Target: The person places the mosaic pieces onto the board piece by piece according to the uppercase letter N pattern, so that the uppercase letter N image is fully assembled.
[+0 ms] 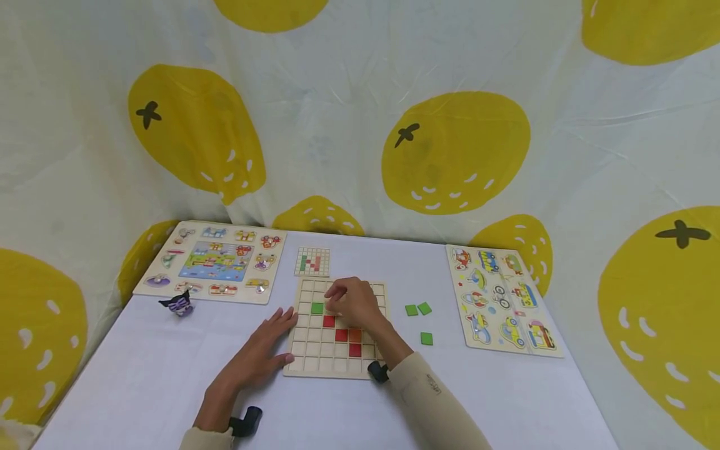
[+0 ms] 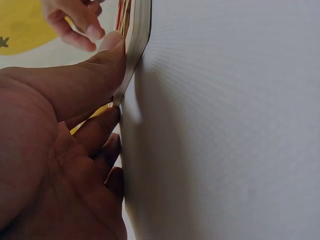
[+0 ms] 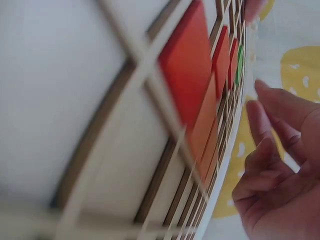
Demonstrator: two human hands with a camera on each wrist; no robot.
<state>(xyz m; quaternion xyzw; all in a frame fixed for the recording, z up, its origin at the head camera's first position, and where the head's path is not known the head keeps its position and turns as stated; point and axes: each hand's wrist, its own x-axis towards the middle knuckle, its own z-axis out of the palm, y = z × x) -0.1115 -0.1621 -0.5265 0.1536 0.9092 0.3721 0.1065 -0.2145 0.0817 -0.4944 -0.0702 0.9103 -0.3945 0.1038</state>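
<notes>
A wooden grid board (image 1: 315,364) lies on the table. Several tiles sit in its squares: a green tile (image 1: 317,308), red tiles (image 1: 355,350) in a diagonal, and orange tiles (image 3: 201,122) beside them. My left hand (image 1: 261,350) rests at the board's left side, fingers extended, its thumb (image 2: 111,55) touching the edge. Over the upper middle of the grid is my right hand (image 1: 354,303), close to the green tile. Its fingers (image 3: 285,107) are loosely bent, with no tile showing between them, and the hand hides part of the grid.
Loose green tiles (image 1: 426,339) lie right of the board. Behind it is a small pattern card (image 1: 312,261). Picture puzzles stand left (image 1: 149,269) and right (image 1: 458,294), with a small dark figurine (image 1: 179,304) by the left puzzle. A fruit-print cloth (image 1: 337,156) hangs behind.
</notes>
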